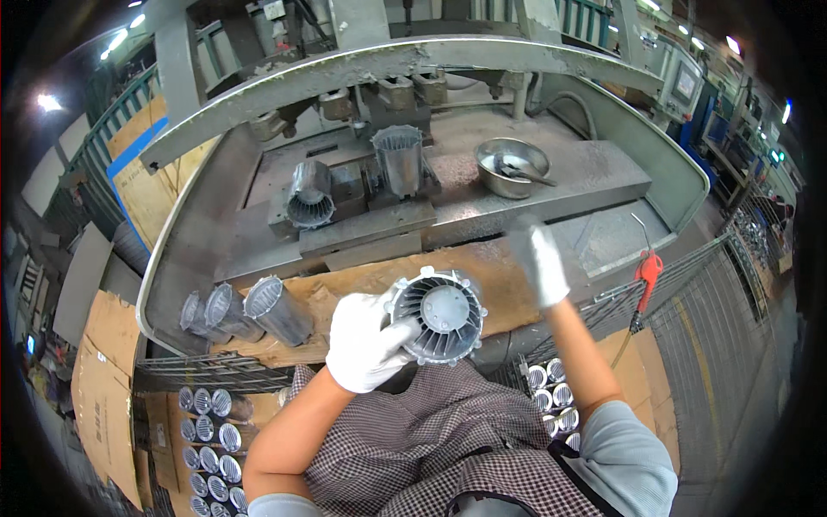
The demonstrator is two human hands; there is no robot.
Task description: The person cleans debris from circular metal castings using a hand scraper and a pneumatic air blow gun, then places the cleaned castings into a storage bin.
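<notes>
My left hand (366,343), in a white glove, is closed on a round finned metal housing (447,308), whose finned end with a solid central disc faces up. My gloved right hand (539,258) is raised over the bench edge, apart from the housing and just below a metal bowl (512,165). Motion smears its fingers, so whether it holds anything cannot be made out. In the bowl lies a dark-handled brush-like tool (527,175). On the machine bed, one similar housing stands upright (399,161) on a fixture and another lies tilted (311,195) beside it.
Several similar housings (277,310) stand at the left on a wooden board (482,269). Finished-looking rows (207,431) sit low on both sides of me. A beam (405,59) crosses above the machine bed. A red air gun (648,269) hangs on the wire rack at right.
</notes>
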